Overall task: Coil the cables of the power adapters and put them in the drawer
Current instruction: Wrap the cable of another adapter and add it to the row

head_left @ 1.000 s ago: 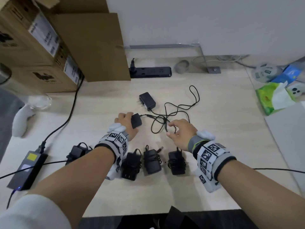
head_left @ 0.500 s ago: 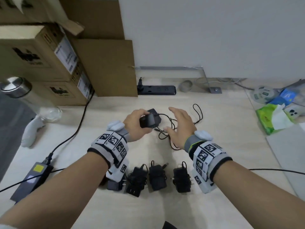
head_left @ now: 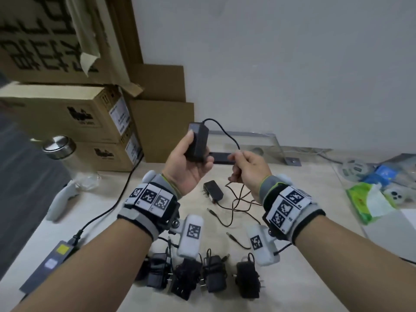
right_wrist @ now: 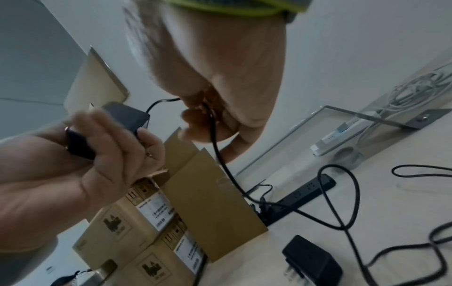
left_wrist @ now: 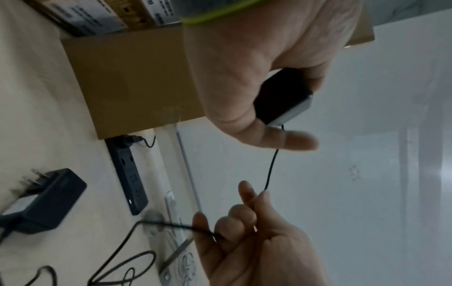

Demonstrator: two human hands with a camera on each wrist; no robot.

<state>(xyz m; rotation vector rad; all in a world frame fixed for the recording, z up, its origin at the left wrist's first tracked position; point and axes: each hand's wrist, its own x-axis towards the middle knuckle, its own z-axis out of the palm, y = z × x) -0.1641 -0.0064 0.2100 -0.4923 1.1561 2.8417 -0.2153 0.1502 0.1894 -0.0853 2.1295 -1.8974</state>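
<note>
My left hand [head_left: 191,165] grips a black power adapter [head_left: 198,141] raised above the desk, thumb on its side. Its thin black cable [head_left: 227,136] arcs right into my right hand [head_left: 243,165], which pinches it a short way from the adapter. The rest of the cable hangs down to a loose tangle [head_left: 240,203] on the desk. A second black adapter [head_left: 213,191] with an uncoiled cable lies beneath my hands. Several coiled adapters [head_left: 202,275] lie in a row near the front edge. No drawer is in view.
Cardboard boxes [head_left: 74,118] stack at the back left, with a glass bottle [head_left: 67,158] and a white controller [head_left: 60,201] beside them. A black power strip [right_wrist: 303,195] lies by the wall. A power brick [head_left: 51,260] sits front left; a tissue pack [head_left: 369,203] lies right.
My left hand has lifted the adapter from the desk up in front of me. My right hand went from hovering open over the cables to pinching this adapter's cable. The head view tilted upward.
</note>
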